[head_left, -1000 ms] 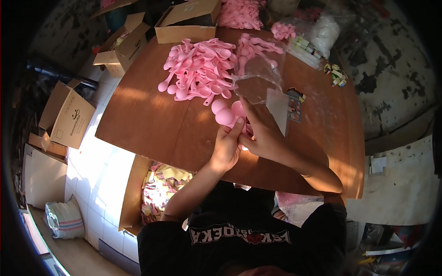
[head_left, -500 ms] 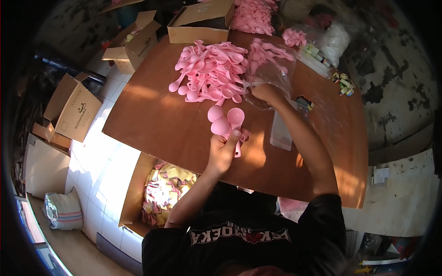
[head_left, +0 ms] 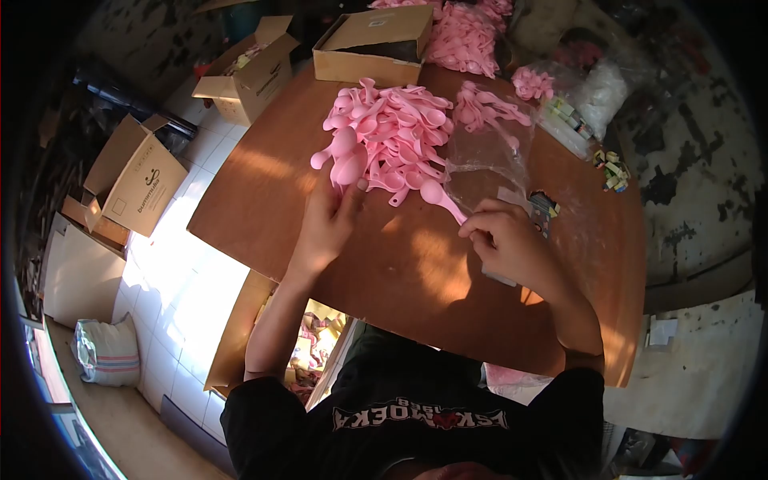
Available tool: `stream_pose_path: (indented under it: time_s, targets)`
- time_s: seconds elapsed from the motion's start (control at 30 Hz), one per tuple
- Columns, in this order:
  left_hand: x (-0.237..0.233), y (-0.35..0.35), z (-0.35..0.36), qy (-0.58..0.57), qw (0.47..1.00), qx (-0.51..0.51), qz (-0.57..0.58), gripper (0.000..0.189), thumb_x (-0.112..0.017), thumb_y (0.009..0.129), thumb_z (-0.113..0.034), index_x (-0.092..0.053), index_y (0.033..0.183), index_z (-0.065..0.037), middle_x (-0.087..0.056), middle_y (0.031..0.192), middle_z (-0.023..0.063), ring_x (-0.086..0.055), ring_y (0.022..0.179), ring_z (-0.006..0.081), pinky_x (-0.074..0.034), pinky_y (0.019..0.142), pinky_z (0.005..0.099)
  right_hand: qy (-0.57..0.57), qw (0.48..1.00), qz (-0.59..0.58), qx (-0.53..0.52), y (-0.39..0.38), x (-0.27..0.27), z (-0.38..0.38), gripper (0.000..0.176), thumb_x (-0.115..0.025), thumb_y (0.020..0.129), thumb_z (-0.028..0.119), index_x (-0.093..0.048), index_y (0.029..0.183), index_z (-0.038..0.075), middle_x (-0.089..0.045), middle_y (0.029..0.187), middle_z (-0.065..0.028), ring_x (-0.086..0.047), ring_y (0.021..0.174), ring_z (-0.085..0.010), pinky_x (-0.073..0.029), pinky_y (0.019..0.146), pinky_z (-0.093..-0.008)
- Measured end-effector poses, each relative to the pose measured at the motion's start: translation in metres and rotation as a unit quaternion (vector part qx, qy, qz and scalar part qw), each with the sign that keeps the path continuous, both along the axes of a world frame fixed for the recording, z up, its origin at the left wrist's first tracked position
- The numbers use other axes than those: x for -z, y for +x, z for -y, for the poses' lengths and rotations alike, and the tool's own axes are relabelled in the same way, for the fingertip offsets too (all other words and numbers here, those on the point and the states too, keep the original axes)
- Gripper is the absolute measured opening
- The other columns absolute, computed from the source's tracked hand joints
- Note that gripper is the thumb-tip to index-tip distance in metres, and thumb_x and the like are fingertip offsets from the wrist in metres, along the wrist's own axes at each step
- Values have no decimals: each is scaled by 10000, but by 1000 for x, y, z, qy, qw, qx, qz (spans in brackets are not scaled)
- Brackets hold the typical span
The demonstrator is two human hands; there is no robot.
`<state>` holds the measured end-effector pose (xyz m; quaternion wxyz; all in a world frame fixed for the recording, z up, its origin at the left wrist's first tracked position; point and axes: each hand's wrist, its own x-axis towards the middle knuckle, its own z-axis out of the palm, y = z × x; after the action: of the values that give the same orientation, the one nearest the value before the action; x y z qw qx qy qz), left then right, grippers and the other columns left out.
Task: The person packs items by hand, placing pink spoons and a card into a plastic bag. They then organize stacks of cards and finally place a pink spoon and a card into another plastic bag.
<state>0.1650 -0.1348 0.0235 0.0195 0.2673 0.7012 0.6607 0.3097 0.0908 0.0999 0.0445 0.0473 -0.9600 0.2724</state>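
Note:
My left hand (head_left: 326,224) is closed around several pink measuring spoons (head_left: 347,164), their rounded bowls pointing away from me at the left edge of the pile. In my right hand (head_left: 512,240) is a single pink measuring spoon (head_left: 444,200), pinched by the handle, its bowl toward the pile. The large heap of pink spoons (head_left: 408,120) lies on the brown table (head_left: 376,276). Clear plastic (head_left: 488,164) spreads beside the heap, with a smaller group of pink spoons (head_left: 482,108) at its far end. A clear strip-like item is mostly covered by my right hand.
An open cardboard box (head_left: 368,64) stands at the table's back, near bagged pink spoons (head_left: 464,44). Small printed packets (head_left: 612,170) lie at the right. More boxes (head_left: 148,180) stand on the floor at left; one below the table holds yellow and pink pieces (head_left: 320,340).
My left hand has moved away from me and left, bringing its spoons to the heap. My right hand has left the plastic, come nearer to me, and now holds one spoon.

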Motion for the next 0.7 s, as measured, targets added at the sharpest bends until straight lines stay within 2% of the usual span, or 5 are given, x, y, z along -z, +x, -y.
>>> stream_pose_path:
  time_s: [0.17, 0.47, 0.53, 0.67, 0.7]
  targets:
    - [-20, -115, -50, -245, 942, -86, -214, 426, -567, 860, -135, -416, 1226, 22, -640, 1011, 299, -623, 931, 463, -509, 791, 481, 39, 974, -215, 59, -102, 2, -9, 153, -608, 756, 6, -707, 873, -1, -685, 869, -171, -667, 717, -264, -511, 661, -381]
    - [10, -183, -126, -505, 828, -111, -217, 622, -613, 845, -423, -447, 1262, 7, -562, 1230, 251, -570, 1122, 420, -475, 894, 531, 53, 934, -344, 83, -197, 55, -19, 187, -610, 734, 30, -688, 900, -7, -678, 808, -202, -676, 800, -341, -528, 755, -406]
    - [16, -173, -121, -486, 823, -126, -266, 630, -580, 851, -515, -507, 1227, -14, -575, 1198, 240, -583, 1099, 412, -469, 887, 539, -89, 978, -184, 37, -139, 36, -4, 170, -605, 745, 42, -671, 891, -16, -664, 853, -224, -663, 837, -372, -511, 799, -452]
    - [6, -154, -111, -492, 825, -107, -257, 623, -545, 867, -531, -508, 1219, -17, -593, 1169, 237, -594, 1075, 412, -473, 872, 533, 227, 965, 75, 107, -70, 76, -40, 208, -574, 795, 109, -662, 901, -47, -624, 1030, -270, -628, 979, -386, -512, 832, -455]
    - [10, -153, -110, -487, 827, -111, -258, 619, -529, 873, -534, -509, 1215, -18, -599, 1155, 238, -600, 1059, 415, -474, 865, 530, 184, 962, 109, 169, -82, 99, -60, 283, -551, 778, 115, -680, 964, -53, -627, 1080, -293, -581, 1072, -449, -425, 984, -486]
